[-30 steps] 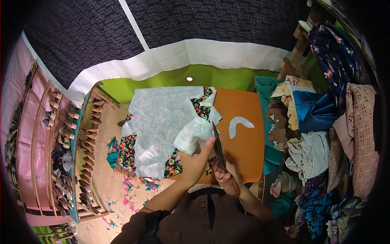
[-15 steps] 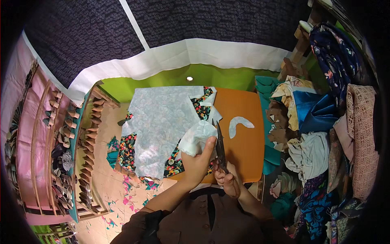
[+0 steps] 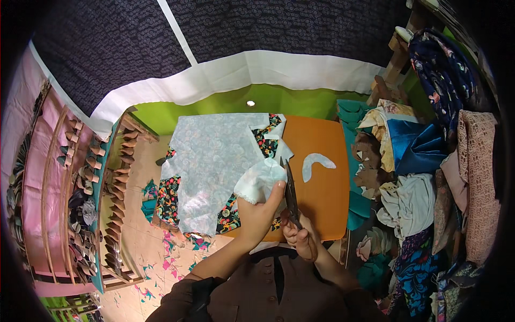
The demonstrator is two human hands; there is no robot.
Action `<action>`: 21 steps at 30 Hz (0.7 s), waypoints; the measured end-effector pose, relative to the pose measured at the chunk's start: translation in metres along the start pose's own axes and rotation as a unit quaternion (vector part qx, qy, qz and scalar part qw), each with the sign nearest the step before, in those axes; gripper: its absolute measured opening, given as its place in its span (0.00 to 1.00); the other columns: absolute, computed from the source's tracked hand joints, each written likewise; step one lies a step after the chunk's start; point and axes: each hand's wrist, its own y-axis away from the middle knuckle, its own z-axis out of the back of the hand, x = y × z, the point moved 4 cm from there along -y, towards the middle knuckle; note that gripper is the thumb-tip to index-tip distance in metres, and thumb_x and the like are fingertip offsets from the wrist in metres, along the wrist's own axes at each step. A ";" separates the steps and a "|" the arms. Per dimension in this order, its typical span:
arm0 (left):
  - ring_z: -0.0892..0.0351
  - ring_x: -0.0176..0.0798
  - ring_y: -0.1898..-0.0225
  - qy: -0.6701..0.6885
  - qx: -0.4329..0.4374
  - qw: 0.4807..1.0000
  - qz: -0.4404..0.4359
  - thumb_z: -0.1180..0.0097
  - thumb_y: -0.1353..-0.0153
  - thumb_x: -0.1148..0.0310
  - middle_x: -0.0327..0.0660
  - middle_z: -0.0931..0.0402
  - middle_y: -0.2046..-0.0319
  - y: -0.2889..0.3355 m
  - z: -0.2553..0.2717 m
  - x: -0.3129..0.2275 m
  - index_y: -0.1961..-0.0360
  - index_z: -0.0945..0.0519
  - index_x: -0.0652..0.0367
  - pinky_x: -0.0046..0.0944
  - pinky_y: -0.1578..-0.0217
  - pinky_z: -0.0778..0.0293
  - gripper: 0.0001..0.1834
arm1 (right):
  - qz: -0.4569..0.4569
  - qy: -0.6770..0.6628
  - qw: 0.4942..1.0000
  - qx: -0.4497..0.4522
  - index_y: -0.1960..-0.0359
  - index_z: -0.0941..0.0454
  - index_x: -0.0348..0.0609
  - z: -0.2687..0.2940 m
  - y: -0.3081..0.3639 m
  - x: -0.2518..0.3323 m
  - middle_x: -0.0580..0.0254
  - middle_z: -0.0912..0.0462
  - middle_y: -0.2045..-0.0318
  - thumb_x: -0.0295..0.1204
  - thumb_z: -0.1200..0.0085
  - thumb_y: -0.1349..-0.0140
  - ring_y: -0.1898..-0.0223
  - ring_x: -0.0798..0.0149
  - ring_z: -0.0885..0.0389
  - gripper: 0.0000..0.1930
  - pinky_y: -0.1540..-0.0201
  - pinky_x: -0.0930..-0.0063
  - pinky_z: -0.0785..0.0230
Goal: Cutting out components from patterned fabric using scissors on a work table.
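Scissors [image 3: 291,193] sit gripped in right hand [image 3: 301,237]; left hand [image 3: 258,216] pinches white fabric [image 3: 257,181].

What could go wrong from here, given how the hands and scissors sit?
The scissors lie close to the thumb of the left hand, so a slip might nick it. The white piece in that hand is curled, so a cut could stray. The blade tips appear near the pale cloth and might snag it.
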 end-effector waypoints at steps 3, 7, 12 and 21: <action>0.31 0.25 0.73 0.010 -0.004 1.000 -0.022 0.46 0.49 0.74 0.36 0.27 0.74 0.000 -0.003 -0.004 0.67 0.27 0.65 0.26 0.74 0.34 0.08 | -0.002 0.002 1.000 -0.004 0.64 0.37 0.38 0.001 0.000 -0.001 0.73 0.42 0.83 0.70 0.70 0.55 0.81 0.78 0.43 0.41 0.80 0.82 0.50; 0.31 0.25 0.74 0.016 0.003 1.000 -0.019 0.47 0.48 0.74 0.35 0.28 0.75 -0.001 -0.003 -0.006 0.68 0.27 0.65 0.26 0.76 0.35 0.07 | 0.009 -0.008 1.000 -0.004 0.65 0.37 0.39 0.000 0.001 0.000 0.73 0.42 0.82 0.69 0.69 0.55 0.81 0.79 0.44 0.39 0.81 0.84 0.50; 0.32 0.25 0.75 0.029 0.004 0.999 0.028 0.47 0.49 0.74 0.35 0.28 0.75 0.002 -0.005 -0.008 0.68 0.27 0.65 0.26 0.76 0.35 0.07 | -0.001 -0.068 0.998 -0.003 0.66 0.38 0.39 -0.004 0.002 0.004 0.74 0.42 0.81 0.70 0.65 0.58 0.82 0.80 0.45 0.40 0.81 0.87 0.52; 0.32 0.24 0.74 0.017 0.003 1.000 -0.013 0.47 0.49 0.75 0.34 0.28 0.75 0.003 -0.004 -0.002 0.68 0.27 0.65 0.25 0.76 0.35 0.07 | -0.008 -0.063 0.998 -0.009 0.67 0.38 0.38 -0.004 0.003 0.002 0.74 0.43 0.82 0.71 0.66 0.60 0.82 0.80 0.45 0.41 0.82 0.86 0.51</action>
